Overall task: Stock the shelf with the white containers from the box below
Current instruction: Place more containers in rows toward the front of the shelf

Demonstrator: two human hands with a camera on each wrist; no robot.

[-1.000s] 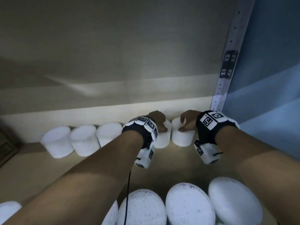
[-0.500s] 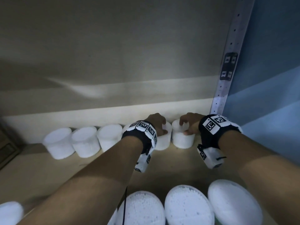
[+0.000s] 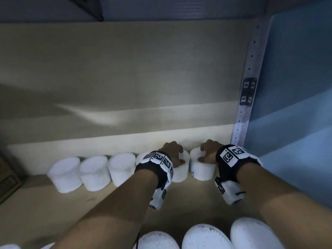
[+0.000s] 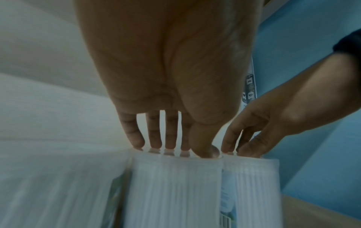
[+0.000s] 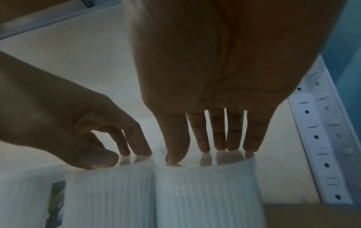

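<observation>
Two white ribbed containers stand side by side at the back right of the shelf (image 3: 188,200), against the rear wall. My left hand (image 3: 175,155) arches over the left container (image 3: 180,172), its fingertips and thumb resting on the lid. My right hand (image 3: 206,151) rests the same way on the right container (image 3: 202,170). The left wrist view shows my left hand (image 4: 175,146) with straight fingers touching the lid of its container (image 4: 175,185). The right wrist view shows my right hand (image 5: 203,151) likewise on its container (image 5: 205,192). Neither hand wraps a container's side.
Three more white containers (image 3: 95,169) stand in the same row to the left. Larger-looking white lids (image 3: 206,236) lie near me at the bottom edge. A perforated white upright (image 3: 246,87) and a blue wall (image 3: 296,105) close the right side. A cardboard box (image 3: 7,180) sits far left.
Both hands and their two containers have slid back toward the rear wall, into line with the row on the left.
</observation>
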